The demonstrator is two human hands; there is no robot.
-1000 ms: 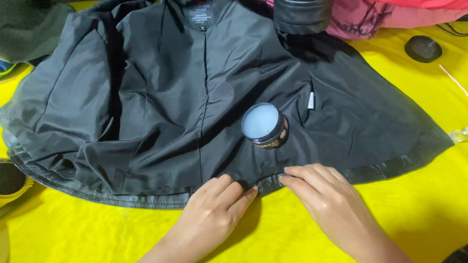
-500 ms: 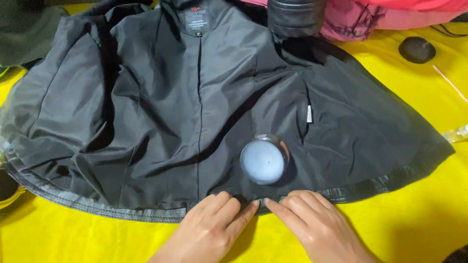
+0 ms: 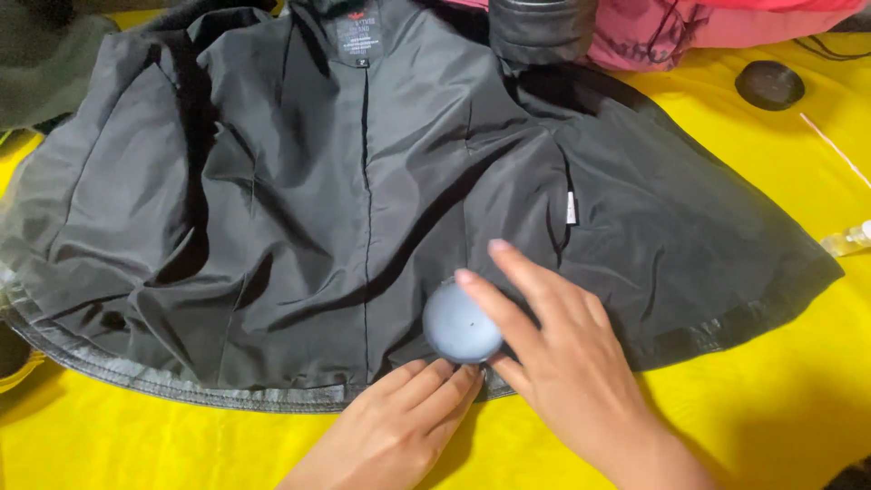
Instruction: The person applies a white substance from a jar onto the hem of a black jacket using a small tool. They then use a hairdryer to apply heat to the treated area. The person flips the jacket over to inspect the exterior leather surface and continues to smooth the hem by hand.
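A black jacket lies spread open, lining up, on a yellow surface. On the lining near the lower hem sits a small round jar with a pale blue-grey top. My right hand reaches over the jar from the right, index finger on its upper rim and thumb at its lower side. Just below the jar, my left hand lies flat on the hem with its fingertips against the jar's lower edge. It holds nothing.
A black round lid and a thin stick lie at the back right. A small clear bottle pokes in at the right edge. Pink cloth and a dark leather roll sit behind the jacket, dark green cloth at the far left.
My right hand has left the hem and moved up onto the jar. The jar has shifted down and left along the lining. My left hand stays at the hem.
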